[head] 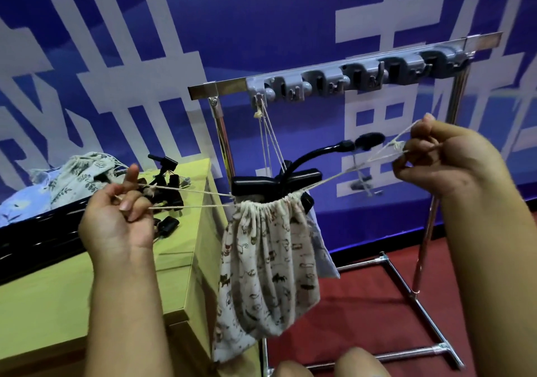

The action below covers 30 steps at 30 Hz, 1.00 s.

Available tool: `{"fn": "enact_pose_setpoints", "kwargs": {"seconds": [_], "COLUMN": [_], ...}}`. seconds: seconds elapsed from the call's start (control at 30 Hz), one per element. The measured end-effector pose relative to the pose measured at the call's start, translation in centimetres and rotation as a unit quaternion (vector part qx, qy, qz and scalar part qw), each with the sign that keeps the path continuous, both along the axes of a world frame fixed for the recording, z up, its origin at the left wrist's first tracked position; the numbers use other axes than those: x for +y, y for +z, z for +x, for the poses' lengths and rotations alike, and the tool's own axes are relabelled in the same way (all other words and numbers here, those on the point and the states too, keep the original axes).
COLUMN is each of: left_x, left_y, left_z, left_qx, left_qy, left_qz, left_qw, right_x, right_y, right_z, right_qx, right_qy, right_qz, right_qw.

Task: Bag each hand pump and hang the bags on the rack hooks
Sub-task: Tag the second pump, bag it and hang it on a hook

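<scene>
Head view: both hands' grips point(116, 225) point(441, 156) pinch drawstrings point(186, 199) of animal-print bag point(267, 263); wall lettering unreadable.

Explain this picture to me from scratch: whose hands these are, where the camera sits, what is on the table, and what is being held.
The one picture comes from a camera worn on a person's head, looking down at their own bare hands. The left hand and right hand each pinch the drawstrings of a patterned cloth bag, pulling them apart so the mouth gathers. A black hand pump sticks out of its top. Behind stands a metal rack with a row of grey hooks; another bag's strings already hang on the leftmost one. On the yellow table lie more cloth bags and black pump parts.
</scene>
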<state>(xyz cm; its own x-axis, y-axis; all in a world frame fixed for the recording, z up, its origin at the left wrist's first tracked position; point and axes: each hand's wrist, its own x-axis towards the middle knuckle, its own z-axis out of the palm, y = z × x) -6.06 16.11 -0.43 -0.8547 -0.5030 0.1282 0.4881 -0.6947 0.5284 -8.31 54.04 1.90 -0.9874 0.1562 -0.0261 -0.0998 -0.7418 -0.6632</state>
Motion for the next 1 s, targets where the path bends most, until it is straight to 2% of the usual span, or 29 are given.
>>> {"fn": "enact_pose_setpoints", "kwargs": {"seconds": [0.2,0.4,0.57,0.7,0.8,0.9,1.0], "left_x": [-1.5,-1.3,0.2,1.5,5.0,9.7,14.4], "left_y": [0.2,-0.2,-0.3,1.5,4.7,7.7,10.1], "left_z": [-0.1,-0.1,-0.1,-0.4,-0.3,-0.6,-1.8], "left_qx": [0.010,-0.053,-0.074,-0.059,-0.042,-0.008,0.022], "left_qy": [0.000,0.066,0.090,0.058,0.040,-0.027,-0.096], "left_qz": [0.002,0.026,0.010,-0.056,-0.154,-0.301,-0.420], "left_qw": [1.000,0.996,0.993,0.995,0.986,0.953,0.902], "right_x": [0.5,1.1,1.1,0.4,-0.8,-2.3,-3.5], "right_y": [-0.7,-1.1,-2.0,-0.2,3.0,5.8,8.3], "right_z": [-1.7,-2.5,-2.6,-1.6,-0.3,0.9,1.8], "right_qx": [-0.055,-0.106,-0.107,-0.015,0.069,0.135,0.170], "right_qy": [0.001,-0.005,-0.029,-0.026,0.018,0.082,0.111], "right_qz": [-0.149,-0.211,-0.227,-0.167,-0.074,0.047,0.161], "right_qw": [0.987,0.972,0.968,0.985,0.995,0.986,0.966]}}
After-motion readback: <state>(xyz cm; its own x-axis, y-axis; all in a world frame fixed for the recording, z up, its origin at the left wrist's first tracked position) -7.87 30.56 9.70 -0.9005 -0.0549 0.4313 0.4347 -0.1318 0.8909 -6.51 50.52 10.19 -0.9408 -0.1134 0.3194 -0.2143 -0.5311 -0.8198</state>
